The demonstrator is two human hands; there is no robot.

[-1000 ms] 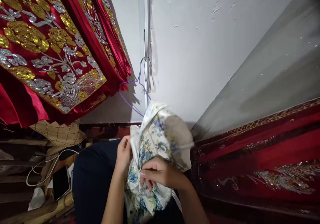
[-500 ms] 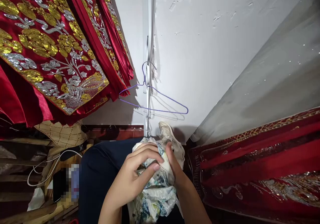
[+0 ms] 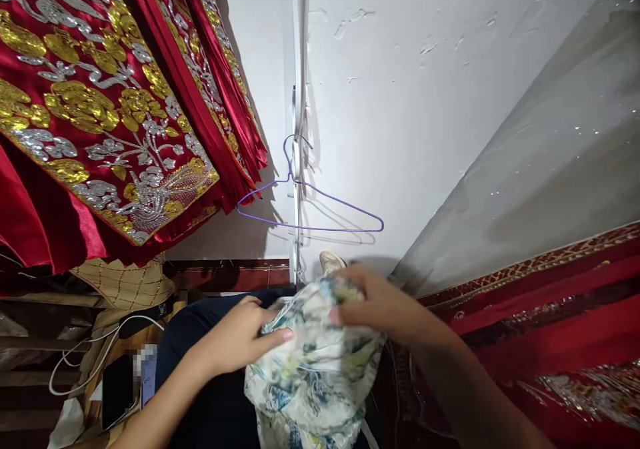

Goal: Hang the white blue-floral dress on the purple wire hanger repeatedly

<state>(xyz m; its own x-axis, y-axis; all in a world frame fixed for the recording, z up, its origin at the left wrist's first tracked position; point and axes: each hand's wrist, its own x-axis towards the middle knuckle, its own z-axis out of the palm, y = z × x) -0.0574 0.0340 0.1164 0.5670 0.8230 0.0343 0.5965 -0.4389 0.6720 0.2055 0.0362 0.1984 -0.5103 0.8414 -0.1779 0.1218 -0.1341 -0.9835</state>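
A white cloth garment [image 3: 320,375] with a blue, green and yellow floral print lies bunched over my lap. My left hand [image 3: 245,335] grips its left edge, thumb on top and the other fingers partly hidden behind the fabric. At the upper right of the garment, my right hand [image 3: 373,302] pinches the cloth between thumb and fingers, slightly blurred by motion. Which part of the garment each hand holds I cannot tell. Ahead of my hands, a purple wire hanger [image 3: 310,227] hangs with nothing on it.
Red embroidered garments [image 3: 120,115] hang at the left. A white metal upright [image 3: 299,69] stands before the white wall [image 3: 390,115]. Red sequined fabric [image 3: 565,315] lies at the right. A wooden slatted bench [image 3: 95,395] at lower left bears a white cable [image 3: 57,385] and a dark phone-like device [image 3: 117,389].
My hands have moved apart, the right one outward to the right. The floral garment, bunched between them before, is now spread wider. The view has tilted slightly.
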